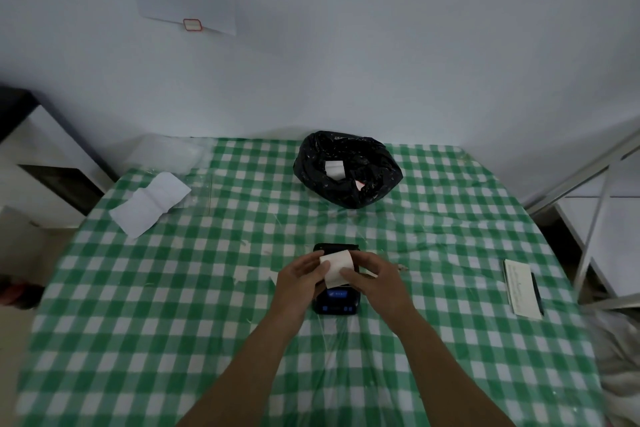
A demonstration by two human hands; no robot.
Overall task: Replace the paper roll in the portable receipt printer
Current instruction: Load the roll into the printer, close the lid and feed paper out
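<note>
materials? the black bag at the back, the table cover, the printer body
Crumpled black bag: thin plastic film, glossy; sharp creases with specular glints. Green-and-white checked table cover: probably vinyl or a cloth under clear film; faint sheen and wrinkle highlights. Small black receipt printer: looks like matte moulded plastic, with a lit blue panel; mostly hidden by the hands.

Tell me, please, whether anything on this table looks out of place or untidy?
Mostly tidy. A creased strip of paper lies loose at the far left of the table, and the black bag sits open and crumpled with paper scraps inside.
</note>
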